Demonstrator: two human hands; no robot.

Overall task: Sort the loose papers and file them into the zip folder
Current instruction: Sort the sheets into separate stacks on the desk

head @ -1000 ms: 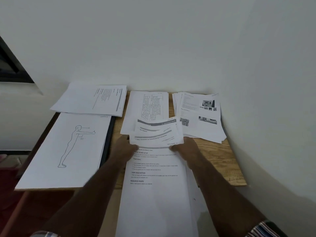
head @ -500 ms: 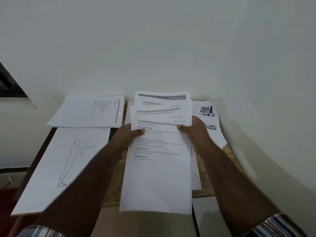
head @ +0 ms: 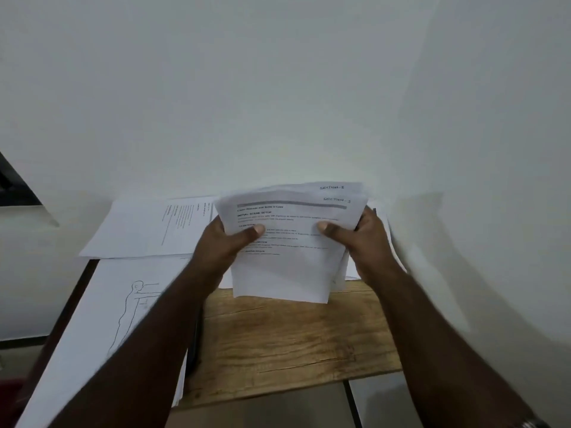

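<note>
A stack of printed papers stands on edge on the wooden table, tilted toward me. My left hand grips its left edge with the thumb on the front sheet. My right hand grips the right edge the same way. A sheet with a line drawing of a standing figure lies at the left on a dark flat object, possibly the zip folder, whose edge shows by my left forearm. A printed sheet lies at the back left.
White walls close the table at the back and right. More papers lie behind the held stack, mostly hidden. The table's front edge meets a tiled floor. A dark frame sits at far left.
Both hands gathered the spread sheets, lifted them off the table and stood them on edge further back; the sheets are now squared together.
</note>
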